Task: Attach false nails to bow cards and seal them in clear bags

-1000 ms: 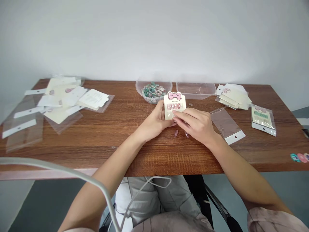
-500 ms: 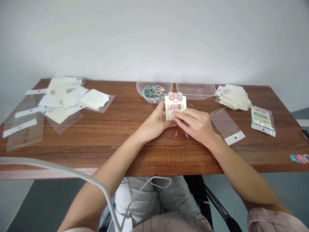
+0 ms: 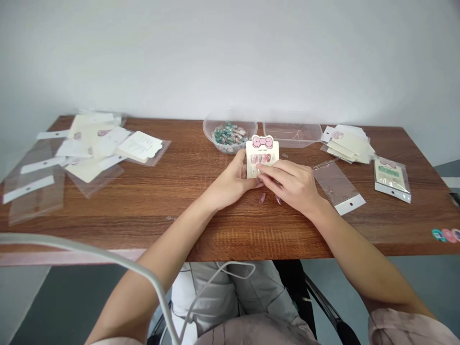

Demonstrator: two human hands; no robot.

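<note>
A cream card (image 3: 262,152) with a pink bow at its top and a row of pink press-on nails stands tilted above the wooden table (image 3: 161,201). My left hand (image 3: 233,182) grips its left edge. The fingers of my right hand (image 3: 293,184) are pinched together at the card's lower part, pressing on it; whether they hold a nail is hidden. Two loose pink nails (image 3: 262,197) lie on the table just below my hands.
A clear bowl of green and pink nails (image 3: 229,134) and a clear rectangular tray (image 3: 292,134) sit behind the card. An empty plastic sleeve (image 3: 338,186), a card stack (image 3: 347,143) and a bagged green set (image 3: 391,178) lie right. Cards and sleeves (image 3: 86,151) cover the left.
The card has shifted slightly to the right and up in my hands. Both hands stay in nearly the same place.
</note>
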